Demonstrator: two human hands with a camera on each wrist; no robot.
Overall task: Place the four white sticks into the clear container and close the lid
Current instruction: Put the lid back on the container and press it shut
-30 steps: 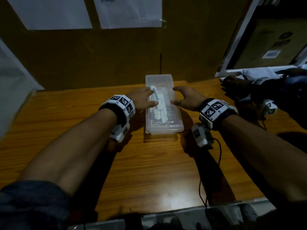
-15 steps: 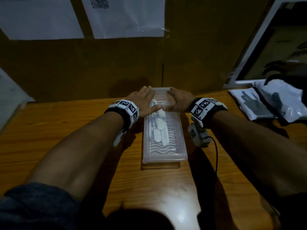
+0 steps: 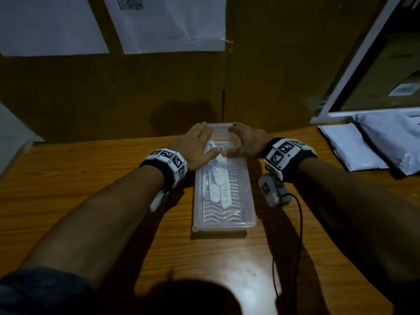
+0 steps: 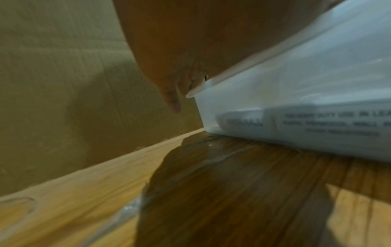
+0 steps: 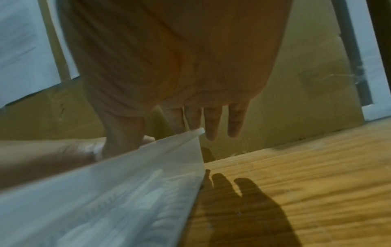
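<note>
The clear container (image 3: 223,214) lies lengthwise on the wooden table with its lid on. The white sticks (image 3: 219,186) show through the lid, bunched toward the left and middle. My left hand (image 3: 197,146) lies flat on the lid's far left part, fingers straight. My right hand (image 3: 245,143) arches over the far right part, its thumb on the lid. In the left wrist view the container wall (image 4: 296,93) shows printed sticks (image 4: 330,124) behind it, and a finger hangs past the lid's corner. In the right wrist view straight fingers (image 5: 212,125) reach over the container (image 5: 118,197).
A cardboard wall (image 3: 113,98) with taped papers (image 3: 170,23) stands close behind the container. White plastic bags (image 3: 366,144) lie at the table's right, under a white-framed panel (image 3: 354,71). A black cable (image 3: 300,226) hangs from my right wrist camera across the table.
Both hands went from the container's sides onto the far half of the lid. The head view dropped closer to the table. Over the last half second the hands hardly moved.
</note>
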